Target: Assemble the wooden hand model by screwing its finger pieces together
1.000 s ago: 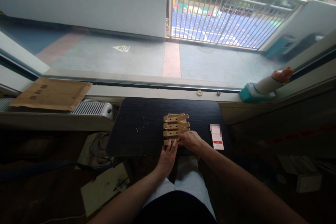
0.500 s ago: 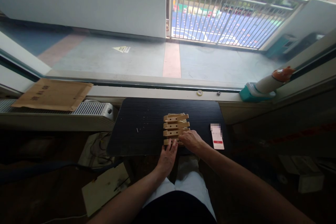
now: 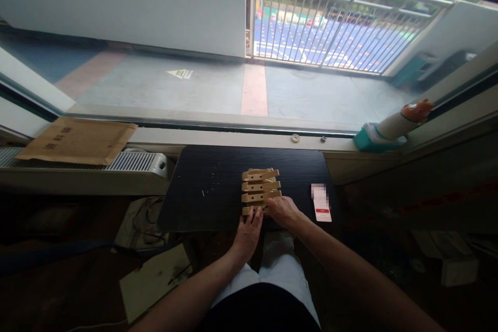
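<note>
A light wooden piece (image 3: 254,187) with several parallel slats, dark round holes showing in them, lies on a black table (image 3: 218,166). My left hand (image 3: 248,233) reaches its near edge, with fingers stretched apart and their tips resting on the nearest slat. At the right end of that slat, my right hand (image 3: 286,211) is closed, its fingers bent inward. Whatever it may pinch is hidden. Paler material, too small to identify, shows behind the slats.
A phone (image 3: 321,202) lies on the table's right side; small pale scraps (image 3: 203,193) are on the left. A tape roll (image 3: 295,138) and a teal box (image 3: 375,140) stand along the windowsill. A brown envelope (image 3: 78,140) covers part of the radiator (image 3: 136,160).
My right hand has shifted slightly right and down along the nearest slat, still closed. The left hand and the wooden piece stay practically in place.
</note>
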{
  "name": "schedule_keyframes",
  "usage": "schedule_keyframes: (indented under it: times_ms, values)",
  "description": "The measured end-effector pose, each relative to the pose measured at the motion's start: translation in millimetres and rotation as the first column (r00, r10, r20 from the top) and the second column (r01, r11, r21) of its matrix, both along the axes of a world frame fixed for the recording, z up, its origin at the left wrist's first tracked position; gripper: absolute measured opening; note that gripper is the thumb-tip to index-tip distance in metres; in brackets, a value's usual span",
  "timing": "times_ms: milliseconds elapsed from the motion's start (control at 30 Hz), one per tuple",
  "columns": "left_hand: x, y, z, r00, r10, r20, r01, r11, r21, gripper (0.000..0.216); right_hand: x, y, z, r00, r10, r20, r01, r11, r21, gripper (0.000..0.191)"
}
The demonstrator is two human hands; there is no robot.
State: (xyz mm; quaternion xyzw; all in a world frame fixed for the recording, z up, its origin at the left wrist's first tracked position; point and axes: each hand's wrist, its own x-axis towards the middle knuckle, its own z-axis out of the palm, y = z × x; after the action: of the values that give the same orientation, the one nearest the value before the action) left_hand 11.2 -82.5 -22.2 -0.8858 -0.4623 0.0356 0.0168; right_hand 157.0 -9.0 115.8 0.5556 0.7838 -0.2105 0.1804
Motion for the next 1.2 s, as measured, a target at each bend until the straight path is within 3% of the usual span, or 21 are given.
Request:
schedule_keyframes:
  times_ms: [100,300,900,1033,1200]
  values:
    - [0.2,0.3,0.3,1.0,0.0,-0.001,0.0,1.0,0.007,0.059,-0.5,-0.2,5.5,1.0,0.009,0.005,-0.009,1.0,0.004,0.026]
    - [0.8,0.4,2.9,0.999,-0.011,-0.035,0.01,1.0,-0.012,0.058,-2.8,1.2,19.0,0.989,0.15,-0.004,-0.15,0.989,-0.008,0.027]
    - [0.3,-0.1,-1.7,1.0,0.005,-0.002,-0.005,1.0,-0.021,0.061,-5.7,-1.0,2.3,0.999,-0.045,0.004,0.045,0.999,-0.023,0.027]
    - [0.1,-0.1,2.2,1.0,0.001,-0.009,-0.001,1.0,-0.021,0.06,-6.6,-2.3,9.6,1.0,-0.029,0.001,0.029,1.0,-0.013,0.026]
    - [0.2,0.3,4.9,1.0,-0.003,-0.018,0.002,1.0,-0.028,0.061,-2.7,-2.3,15.8,0.996,0.09,-0.008,-0.09,0.996,-0.021,0.03]
